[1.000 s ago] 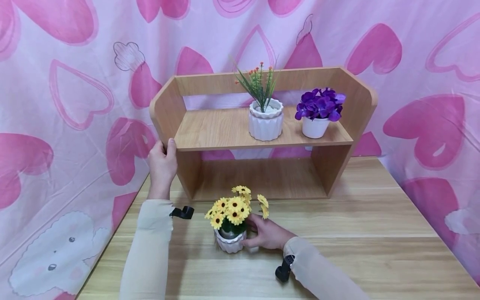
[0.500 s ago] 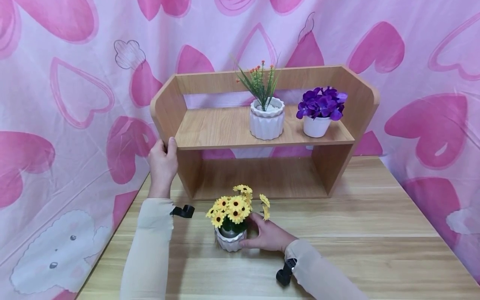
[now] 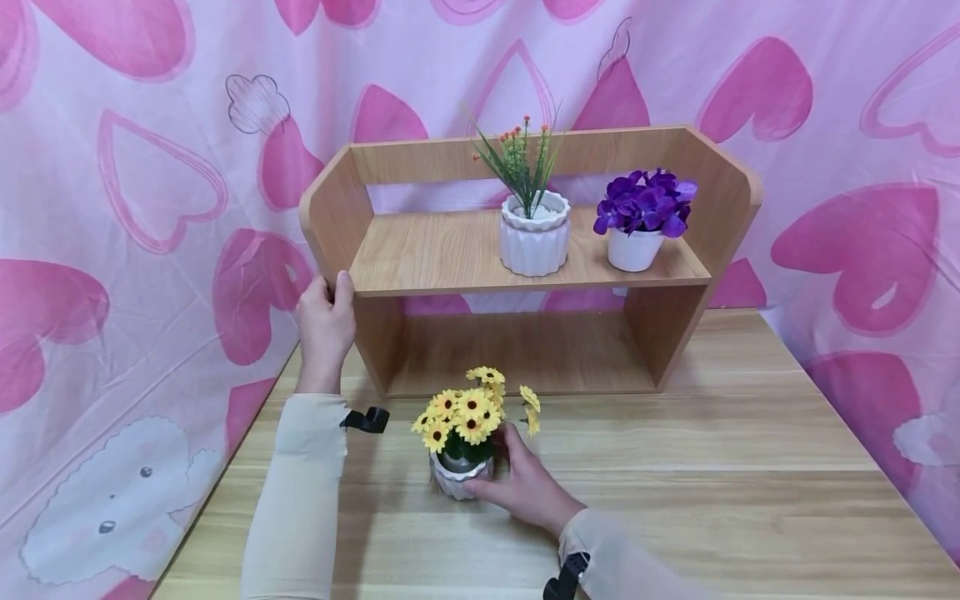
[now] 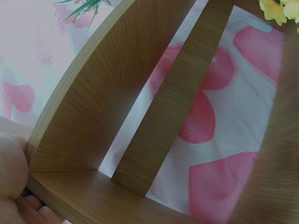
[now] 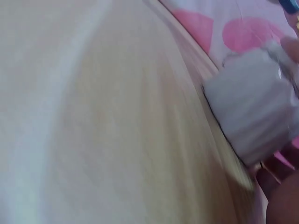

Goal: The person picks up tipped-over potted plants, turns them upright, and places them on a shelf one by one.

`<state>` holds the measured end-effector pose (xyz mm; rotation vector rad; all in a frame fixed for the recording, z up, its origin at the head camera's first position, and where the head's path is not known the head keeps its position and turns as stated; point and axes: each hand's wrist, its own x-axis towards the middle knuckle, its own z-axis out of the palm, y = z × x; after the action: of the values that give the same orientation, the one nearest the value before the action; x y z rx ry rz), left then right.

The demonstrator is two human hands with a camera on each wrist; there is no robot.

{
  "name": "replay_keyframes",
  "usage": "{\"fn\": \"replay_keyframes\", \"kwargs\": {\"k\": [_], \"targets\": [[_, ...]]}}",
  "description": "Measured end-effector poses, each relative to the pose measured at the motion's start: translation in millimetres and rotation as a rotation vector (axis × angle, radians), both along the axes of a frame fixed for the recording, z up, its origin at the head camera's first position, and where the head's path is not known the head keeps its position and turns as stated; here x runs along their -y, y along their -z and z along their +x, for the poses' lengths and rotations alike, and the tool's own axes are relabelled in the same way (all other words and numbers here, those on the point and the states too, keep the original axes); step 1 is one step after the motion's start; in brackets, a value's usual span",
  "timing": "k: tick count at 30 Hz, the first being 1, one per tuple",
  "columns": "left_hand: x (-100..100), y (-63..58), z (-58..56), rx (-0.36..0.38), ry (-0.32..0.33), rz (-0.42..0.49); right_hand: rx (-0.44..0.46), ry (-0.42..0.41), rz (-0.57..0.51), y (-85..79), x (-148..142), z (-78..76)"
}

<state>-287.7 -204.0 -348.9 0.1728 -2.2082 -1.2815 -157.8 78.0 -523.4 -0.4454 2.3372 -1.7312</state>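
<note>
My left hand (image 3: 326, 329) grips the front edge of the left side panel of a two-tier wooden shelf (image 3: 427, 250), thumb in front. In the left wrist view that hand (image 4: 11, 172) shows at the lower left, beside the wooden panel. On the table before the shelf, a white fluted pot (image 3: 450, 482) holds yellow artificial daisies (image 3: 471, 407). My right hand (image 3: 528, 483) holds this pot from the right, its thumb across the near side and the other fingers partly hidden behind. The blurred right wrist view has the white pot (image 5: 252, 102) between thumb and fingers.
On the upper board stand a white fluted pot (image 3: 534, 242) with grassy stems and orange buds, and a small white pot (image 3: 633, 250) of purple flowers (image 3: 645, 202). The wooden table (image 3: 750, 467) extends to the right. A pink heart-print curtain (image 3: 180, 167) hangs behind and at the left.
My right hand has closed in on the daisy pot, its thumb sliding leftward across the near side. The left hand keeps its hold on the shelf.
</note>
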Motion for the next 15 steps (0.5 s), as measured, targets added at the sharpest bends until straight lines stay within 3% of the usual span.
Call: {"fn": "replay_keyframes", "kwargs": {"k": [7, 15], "targets": [[1.2, 0.9, -0.7, -0.014, -0.014, -0.008, -0.026, 0.101, -0.036, 0.0, 17.9, 13.4], [0.3, -0.4, -1.8, -0.012, 0.016, 0.007, -0.046, 0.187, -0.027, 0.9, 27.6, 17.7]]}}
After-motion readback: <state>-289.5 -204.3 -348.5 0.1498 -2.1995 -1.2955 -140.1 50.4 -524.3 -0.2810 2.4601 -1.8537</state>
